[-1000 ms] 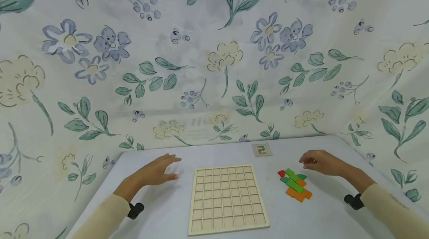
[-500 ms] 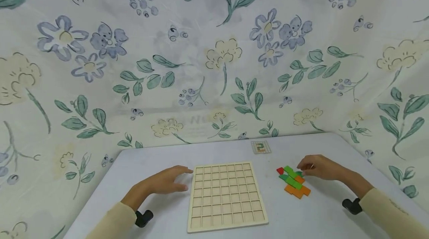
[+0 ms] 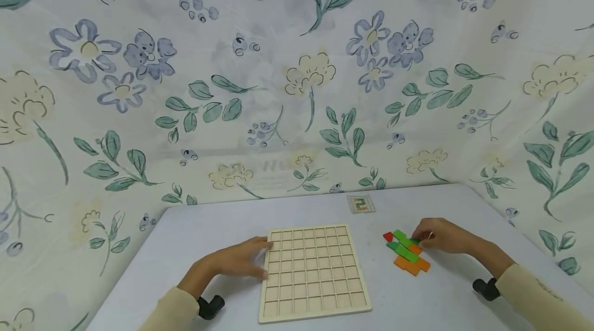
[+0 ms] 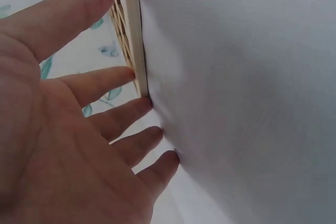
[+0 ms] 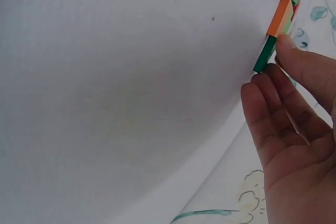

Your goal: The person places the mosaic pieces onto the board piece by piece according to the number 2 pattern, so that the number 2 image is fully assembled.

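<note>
Dark green piece [image 5: 264, 54] is pinched by right hand [image 3: 441, 235]
Gridded board [image 3: 315, 273] is touched, ungrasped, by left hand [image 3: 237, 260]

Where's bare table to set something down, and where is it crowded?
On the white table: behind the grid board, left of the picture card; the narrow strip between board and coloured pieces; the near patch between board and right sleeve. Crowded: around the coloured pieces, where the right hand is, and along the board's left edge, where the left hand is.
</note>
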{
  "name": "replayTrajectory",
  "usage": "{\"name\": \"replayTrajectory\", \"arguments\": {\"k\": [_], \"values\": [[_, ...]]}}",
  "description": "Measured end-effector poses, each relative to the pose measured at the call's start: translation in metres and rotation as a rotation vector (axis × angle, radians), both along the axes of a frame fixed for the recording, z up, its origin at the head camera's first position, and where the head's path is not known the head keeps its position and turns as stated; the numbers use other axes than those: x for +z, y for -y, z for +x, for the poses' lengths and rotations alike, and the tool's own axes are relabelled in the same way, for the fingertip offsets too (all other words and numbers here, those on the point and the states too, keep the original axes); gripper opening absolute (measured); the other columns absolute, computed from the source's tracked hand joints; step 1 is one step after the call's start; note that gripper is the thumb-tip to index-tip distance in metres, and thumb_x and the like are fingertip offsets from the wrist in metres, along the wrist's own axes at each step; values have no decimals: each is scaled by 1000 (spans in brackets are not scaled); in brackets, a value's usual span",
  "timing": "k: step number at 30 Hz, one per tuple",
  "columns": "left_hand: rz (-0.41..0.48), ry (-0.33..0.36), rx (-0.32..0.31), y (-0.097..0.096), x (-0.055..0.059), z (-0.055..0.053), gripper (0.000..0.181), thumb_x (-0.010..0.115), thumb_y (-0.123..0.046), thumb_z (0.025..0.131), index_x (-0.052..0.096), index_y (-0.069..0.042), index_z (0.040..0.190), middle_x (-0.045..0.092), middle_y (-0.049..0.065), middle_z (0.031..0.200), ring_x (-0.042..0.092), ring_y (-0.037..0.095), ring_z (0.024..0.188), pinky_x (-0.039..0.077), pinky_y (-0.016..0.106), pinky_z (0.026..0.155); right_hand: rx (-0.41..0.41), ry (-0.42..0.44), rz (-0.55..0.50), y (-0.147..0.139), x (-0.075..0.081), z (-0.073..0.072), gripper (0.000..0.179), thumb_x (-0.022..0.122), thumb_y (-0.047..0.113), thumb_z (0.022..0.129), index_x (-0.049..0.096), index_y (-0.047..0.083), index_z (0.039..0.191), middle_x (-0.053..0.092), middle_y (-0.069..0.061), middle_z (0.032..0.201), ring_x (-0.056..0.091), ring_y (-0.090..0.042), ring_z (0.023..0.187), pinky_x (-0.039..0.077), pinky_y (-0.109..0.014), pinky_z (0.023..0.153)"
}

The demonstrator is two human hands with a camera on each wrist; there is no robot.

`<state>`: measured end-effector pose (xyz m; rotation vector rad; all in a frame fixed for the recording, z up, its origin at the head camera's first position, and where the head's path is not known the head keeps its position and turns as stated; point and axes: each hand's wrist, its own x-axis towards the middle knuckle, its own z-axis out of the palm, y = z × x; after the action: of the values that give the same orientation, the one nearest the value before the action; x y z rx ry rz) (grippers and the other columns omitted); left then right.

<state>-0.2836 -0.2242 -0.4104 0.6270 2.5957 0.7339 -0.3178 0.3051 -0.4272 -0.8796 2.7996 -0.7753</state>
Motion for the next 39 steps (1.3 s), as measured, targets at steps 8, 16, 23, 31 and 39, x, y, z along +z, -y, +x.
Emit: {"name": "replayTrajectory", "arguments": {"k": [8,16,23,31,39], "values": [[-10,31,8,1,-2,6,93,82,-35,81,35,-6,155,18,22,166,11,46,153,16,66,121,27,-33,29,1,-2,-3,17,72,2,87,75,11,102,67,7,96,61,-1,83,57,-19,75],[-17,15,-10,3,-3,2,93,79,-37,83,32,-5,156,15,21,166,9,44,154,14,63,123,59,-77,48,3,3,-6,19,71,-1,87,75,9,102,68,4,97,61,-3,83,58,-21,75],[4,50,6,5,-5,5,94,80,-37,82,32,-6,156,14,22,167,8,45,154,12,64,123,26,-56,66,5,-1,-5,20,72,2,87,75,9,105,68,6,97,61,-2,84,57,-20,76],[2,55,8,4,-8,5,94,80,-38,82,32,-9,157,14,21,167,9,44,154,12,64,122,32,-48,61,3,-3,-1,18,71,2,88,75,9,104,66,6,96,59,-1,83,56,-19,74],[11,43,8,6,-9,5,95,81,-37,81,32,-8,156,14,22,166,8,46,153,12,67,121,-12,-4,54,8,-1,0,10,73,9,89,68,9,97,60,3,93,54,-3,80,54,-19,70]]}}
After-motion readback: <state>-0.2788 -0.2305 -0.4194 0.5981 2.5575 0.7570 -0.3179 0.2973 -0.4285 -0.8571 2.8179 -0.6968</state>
